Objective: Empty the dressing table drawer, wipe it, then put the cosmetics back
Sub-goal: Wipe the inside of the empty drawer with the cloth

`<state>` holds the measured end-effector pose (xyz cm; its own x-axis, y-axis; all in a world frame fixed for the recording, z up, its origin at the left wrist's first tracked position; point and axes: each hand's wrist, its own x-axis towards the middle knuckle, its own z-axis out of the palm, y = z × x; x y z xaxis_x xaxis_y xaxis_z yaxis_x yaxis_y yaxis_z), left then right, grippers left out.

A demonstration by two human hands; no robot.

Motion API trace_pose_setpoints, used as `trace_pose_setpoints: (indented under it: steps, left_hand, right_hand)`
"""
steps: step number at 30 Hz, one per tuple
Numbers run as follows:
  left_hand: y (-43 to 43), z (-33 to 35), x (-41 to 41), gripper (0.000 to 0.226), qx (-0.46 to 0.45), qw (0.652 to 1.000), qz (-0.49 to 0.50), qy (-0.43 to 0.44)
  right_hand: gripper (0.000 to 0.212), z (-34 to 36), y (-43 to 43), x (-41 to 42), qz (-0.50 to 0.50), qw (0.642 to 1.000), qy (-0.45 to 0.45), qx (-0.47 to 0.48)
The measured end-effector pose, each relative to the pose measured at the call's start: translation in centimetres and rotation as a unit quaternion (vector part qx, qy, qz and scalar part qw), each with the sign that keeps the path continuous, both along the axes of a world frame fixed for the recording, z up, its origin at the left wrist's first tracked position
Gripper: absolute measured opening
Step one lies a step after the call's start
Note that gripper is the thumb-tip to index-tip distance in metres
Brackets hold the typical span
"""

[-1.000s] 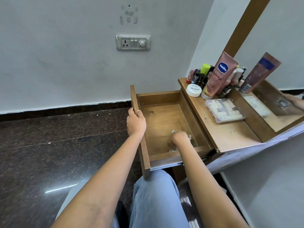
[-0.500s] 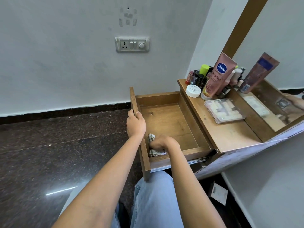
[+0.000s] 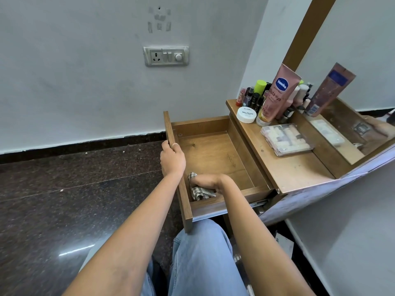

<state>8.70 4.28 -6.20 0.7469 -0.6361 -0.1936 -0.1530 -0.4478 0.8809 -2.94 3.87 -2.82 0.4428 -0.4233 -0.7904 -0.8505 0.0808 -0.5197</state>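
Checked cloth [image 3: 199, 192] bunched under my right grip [image 3: 210, 181], fingers curled on it, near-left corner of drawer [image 3: 215, 154]. Bare bottom runs ahead-right, lengthwise. Left grip [image 3: 172, 159] clamps the front [image 3: 171, 129].

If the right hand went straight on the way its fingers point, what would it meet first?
Most likely the inner face of the drawer front panel, right beside the checked cloth that the right hand holds; depth is hard to judge.
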Motion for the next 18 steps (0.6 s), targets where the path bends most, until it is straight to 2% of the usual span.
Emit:
trace_pose_setpoints:
  steps: [5, 9, 12, 14, 16, 18]
  left_hand:
    - [0.1, 0.2, -0.1, 0.048, 0.001, 1.0, 0.0, 0.002]
    - [0.1, 0.2, 0.0, 0.048, -0.004, 1.0, -0.003, 0.007]
    - [0.1, 0.0, 0.0, 0.048, -0.004, 1.0, -0.006, 0.01]
    - [0.1, -0.1, 0.0, 0.048, -0.006, 1.0, -0.005, 0.009]
    - [0.1, -0.1, -0.1, 0.049, -0.009, 1.0, -0.004, 0.011]
    - [0.1, -0.1, -0.1, 0.049, -0.012, 1.0, -0.004, 0.015]
  right_hand:
    - [0.031, 0.4, -0.4, -0.3, 0.012, 1.0, -0.014, 0.025]
    - [0.024, 1.4, -1.7, -1.4, 0.029, 0.998, -0.031, 0.049]
    - [0.018, 2.7, -3.3, -3.2, -0.066, 0.989, -0.107, 0.083]
    - [0.016, 3.4, -4.7, -4.0, -0.179, 0.96, -0.196, 0.092]
    - [0.015, 3.3, -6.4, -3.5, -0.263, 0.936, -0.227, 0.047]
    - [0.019, 2.5, -8.0, -1.8, -0.266, 0.943, -0.18, -0.084]
